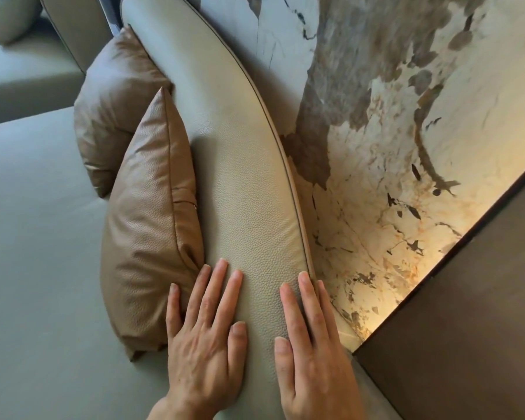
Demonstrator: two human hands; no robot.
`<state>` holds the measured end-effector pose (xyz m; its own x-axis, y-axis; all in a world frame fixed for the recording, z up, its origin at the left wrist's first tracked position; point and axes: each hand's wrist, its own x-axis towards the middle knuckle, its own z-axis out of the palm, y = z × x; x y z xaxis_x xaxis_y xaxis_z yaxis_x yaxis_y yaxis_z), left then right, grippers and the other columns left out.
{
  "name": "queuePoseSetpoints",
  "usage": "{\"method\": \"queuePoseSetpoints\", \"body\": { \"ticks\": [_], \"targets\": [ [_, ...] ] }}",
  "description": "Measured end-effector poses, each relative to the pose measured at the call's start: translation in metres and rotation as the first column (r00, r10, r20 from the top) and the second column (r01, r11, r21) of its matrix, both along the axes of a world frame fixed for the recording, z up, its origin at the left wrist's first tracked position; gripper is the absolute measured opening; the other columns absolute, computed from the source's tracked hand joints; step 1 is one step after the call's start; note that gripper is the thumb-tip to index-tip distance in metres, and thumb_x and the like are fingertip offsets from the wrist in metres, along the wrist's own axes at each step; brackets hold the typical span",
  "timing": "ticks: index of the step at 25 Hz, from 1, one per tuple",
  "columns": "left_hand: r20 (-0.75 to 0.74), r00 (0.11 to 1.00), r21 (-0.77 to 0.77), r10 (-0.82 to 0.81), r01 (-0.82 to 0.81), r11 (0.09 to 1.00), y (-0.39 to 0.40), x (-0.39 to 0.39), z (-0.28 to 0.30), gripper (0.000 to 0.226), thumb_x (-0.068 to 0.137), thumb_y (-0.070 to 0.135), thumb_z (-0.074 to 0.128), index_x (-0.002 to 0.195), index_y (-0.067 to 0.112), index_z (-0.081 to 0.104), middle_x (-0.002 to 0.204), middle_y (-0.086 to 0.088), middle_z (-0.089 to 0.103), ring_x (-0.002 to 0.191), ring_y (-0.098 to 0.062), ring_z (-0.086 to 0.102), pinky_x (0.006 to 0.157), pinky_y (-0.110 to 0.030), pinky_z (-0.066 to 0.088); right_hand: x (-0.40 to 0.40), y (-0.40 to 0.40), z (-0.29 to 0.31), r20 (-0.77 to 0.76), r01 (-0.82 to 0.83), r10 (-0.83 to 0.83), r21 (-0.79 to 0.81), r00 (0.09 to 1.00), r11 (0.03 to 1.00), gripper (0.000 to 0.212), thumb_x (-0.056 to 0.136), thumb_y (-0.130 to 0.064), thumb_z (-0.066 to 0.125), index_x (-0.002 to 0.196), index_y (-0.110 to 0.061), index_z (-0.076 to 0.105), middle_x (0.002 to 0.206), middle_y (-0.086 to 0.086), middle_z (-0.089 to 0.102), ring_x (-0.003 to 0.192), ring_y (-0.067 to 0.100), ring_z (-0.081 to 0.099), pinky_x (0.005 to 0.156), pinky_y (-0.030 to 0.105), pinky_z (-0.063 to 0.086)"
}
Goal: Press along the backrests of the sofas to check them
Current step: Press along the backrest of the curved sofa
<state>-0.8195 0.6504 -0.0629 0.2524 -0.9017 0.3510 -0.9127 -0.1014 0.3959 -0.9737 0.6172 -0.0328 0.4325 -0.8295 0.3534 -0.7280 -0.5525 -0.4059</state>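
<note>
backrest (pixel 240 165) long axis runs away up-frame, curving left | left hand (pixel 206 344) and right hand (pixel 309 353) flat, fingers extended, grasping nothing | cushion (pixel 152 231) touching left; wall (pixel 376 147) right

Wrists of left hand (pixel 205 344) and right hand (pixel 311 353) cropped at bottom edge; rear cushion (pixel 109 116) half-hidden behind front cushion (pixel 152 231).

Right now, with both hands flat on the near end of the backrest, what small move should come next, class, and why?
Probably slide both hands a little further up the pale grey-green leather backrest and press again. The left hand and right hand lie flat side by side at its near end, and a long unpressed stretch runs ahead, past the two brown leather cushions.
</note>
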Motion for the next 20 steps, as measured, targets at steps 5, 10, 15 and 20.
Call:
{"method": "queuePoseSetpoints", "body": {
  "ticks": [5, 10, 15, 20],
  "targets": [
    [-0.01, 1.0, -0.007, 0.017, -0.017, 1.0, -0.007, -0.007, -0.001, 0.057, 0.101, 0.042, 0.015, 0.15, 0.021, 0.033, 0.157, -0.003, 0.037, 0.147, -0.019, 0.029, 0.118, -0.056, 0.016, -0.005, -0.009, -0.002, -0.016, -0.023, 0.023, -0.005, 1.0, 1.0, 0.051, 0.102, -0.034, 0.025, 0.143, -0.009, 0.038, 0.151, 0.017, 0.038, 0.138, 0.04, 0.036, 0.101, 0.05, 0.047],
    [-0.013, 0.999, -0.014, 0.036, -0.036, 0.999, -0.027, -0.022, -0.002, 0.057, 0.1, 0.042, 0.016, 0.15, 0.021, 0.033, 0.156, -0.003, 0.037, 0.146, -0.019, 0.03, 0.116, -0.057, 0.018, -0.019, -0.031, 0.001, -0.046, -0.034, 0.034, 0.007, 0.998, 0.999, 0.051, 0.102, -0.036, 0.022, 0.144, -0.01, 0.036, 0.152, 0.016, 0.036, 0.138, 0.04, 0.035, 0.108, 0.04, 0.038],
    [-0.035, 0.998, -0.014, 0.054, -0.054, 0.998, -0.057, -0.043, -0.005, 0.058, 0.099, 0.042, 0.016, 0.151, 0.022, 0.031, 0.158, -0.003, 0.035, 0.146, -0.018, 0.029, 0.117, -0.055, 0.016, -0.04, -0.063, 0.003, -0.071, -0.047, 0.048, 0.017, 0.996, 0.999, 0.053, 0.103, -0.038, 0.021, 0.145, -0.01, 0.037, 0.153, 0.014, 0.036, 0.139, 0.04, 0.035, 0.097, 0.052, 0.049],
    [-0.049, 0.997, -0.014, 0.068, -0.069, 0.998, -0.089, -0.067, -0.008, 0.059, 0.096, 0.041, 0.023, 0.151, 0.021, 0.033, 0.158, -0.004, 0.035, 0.146, -0.02, 0.029, 0.117, -0.056, 0.016, -0.064, -0.1, 0.007, -0.119, -0.079, 0.088, 0.078, 0.989, 0.994, 0.056, 0.103, -0.04, 0.02, 0.148, -0.01, 0.034, 0.158, 0.01, 0.027, 0.144, 0.034, 0.028, 0.115, 0.032, 0.024]
  ]
}}
